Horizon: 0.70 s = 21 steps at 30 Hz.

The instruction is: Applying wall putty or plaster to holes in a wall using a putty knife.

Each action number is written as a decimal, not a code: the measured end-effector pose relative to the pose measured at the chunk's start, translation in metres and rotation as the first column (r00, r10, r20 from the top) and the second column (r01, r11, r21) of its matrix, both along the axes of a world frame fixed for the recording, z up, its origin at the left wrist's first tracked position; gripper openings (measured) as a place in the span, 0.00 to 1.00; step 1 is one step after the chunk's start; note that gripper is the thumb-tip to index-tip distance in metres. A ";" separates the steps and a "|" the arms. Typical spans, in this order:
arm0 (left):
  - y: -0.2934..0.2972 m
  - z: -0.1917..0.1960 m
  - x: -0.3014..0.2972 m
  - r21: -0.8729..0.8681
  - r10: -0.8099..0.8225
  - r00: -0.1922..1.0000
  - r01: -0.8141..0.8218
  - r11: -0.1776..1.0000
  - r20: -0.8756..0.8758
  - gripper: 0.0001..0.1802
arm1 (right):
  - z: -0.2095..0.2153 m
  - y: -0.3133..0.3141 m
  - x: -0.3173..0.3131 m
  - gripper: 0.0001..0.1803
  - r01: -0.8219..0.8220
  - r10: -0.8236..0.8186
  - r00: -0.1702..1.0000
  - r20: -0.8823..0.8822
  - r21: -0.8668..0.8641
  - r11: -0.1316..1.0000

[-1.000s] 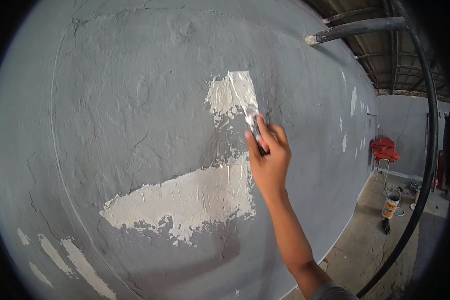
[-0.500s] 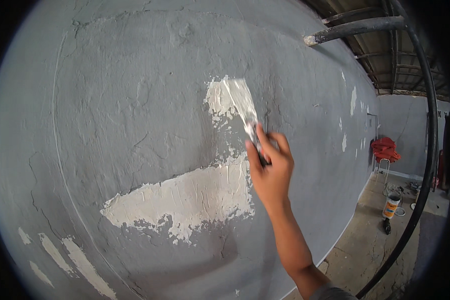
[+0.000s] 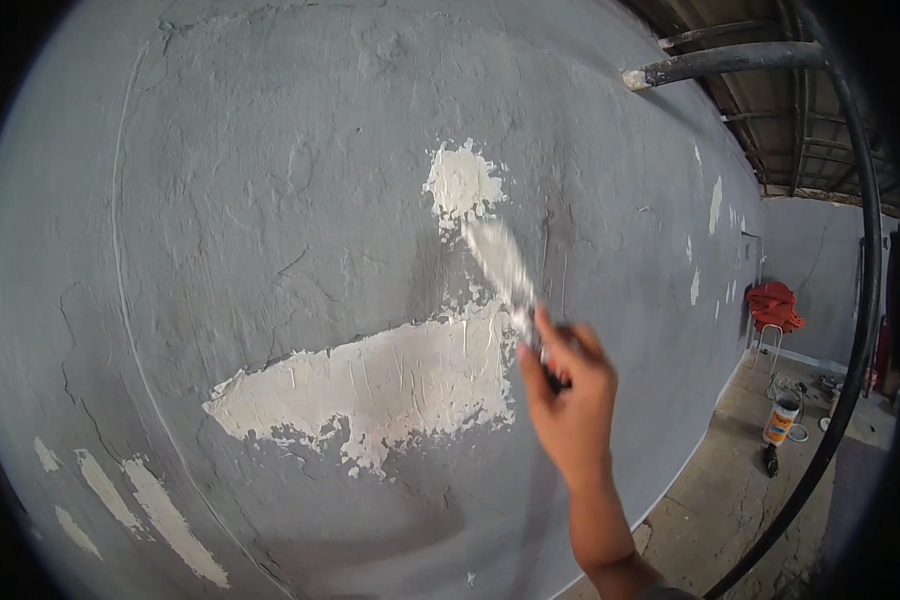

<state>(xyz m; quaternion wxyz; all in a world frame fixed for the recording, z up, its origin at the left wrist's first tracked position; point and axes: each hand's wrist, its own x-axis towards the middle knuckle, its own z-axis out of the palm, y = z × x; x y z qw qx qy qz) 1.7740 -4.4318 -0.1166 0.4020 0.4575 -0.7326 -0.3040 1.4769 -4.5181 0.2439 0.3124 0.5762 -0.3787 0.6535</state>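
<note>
My right hand (image 3: 575,400) grips a putty knife (image 3: 505,265) by its dark handle, the blade pointing up and left. White putty coats the blade, which is blurred by motion. Its tip lies just below a small round patch of white putty (image 3: 465,182) on the grey wall (image 3: 250,230). Beneath the blade, a larger wedge-shaped putty patch (image 3: 390,375) spreads leftward with ragged edges and raised ridges. Whether the blade touches the wall, I cannot tell. My left hand is out of the picture.
Several putty streaks (image 3: 165,515) mark the wall at lower left. A black pipe (image 3: 730,62) juts out at upper right and meets a curved dark tube (image 3: 863,260). On the floor at right stand a bucket (image 3: 780,418) and a stool with red cloth (image 3: 774,306).
My right hand and the putty knife have moved down and slightly right. The upper patch now shows fully and looks broader. The view has shifted a little.
</note>
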 end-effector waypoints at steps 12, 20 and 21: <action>-0.015 -0.158 0.014 -0.057 -0.001 0.941 0.021 0.998 0.338 0.55 | -0.003 -0.011 0.015 0.23 0.039 -0.034 0.999 -0.028 0.186 0.982; -0.059 -0.289 0.022 -0.024 -0.054 0.732 0.096 0.995 0.679 0.56 | 0.077 0.024 0.010 0.20 0.104 -0.107 0.994 0.012 0.129 0.986; -0.066 -0.301 0.024 -0.019 -0.058 0.696 0.103 0.994 0.716 0.56 | 0.095 0.014 0.012 0.20 0.104 -0.106 0.994 0.015 0.129 0.986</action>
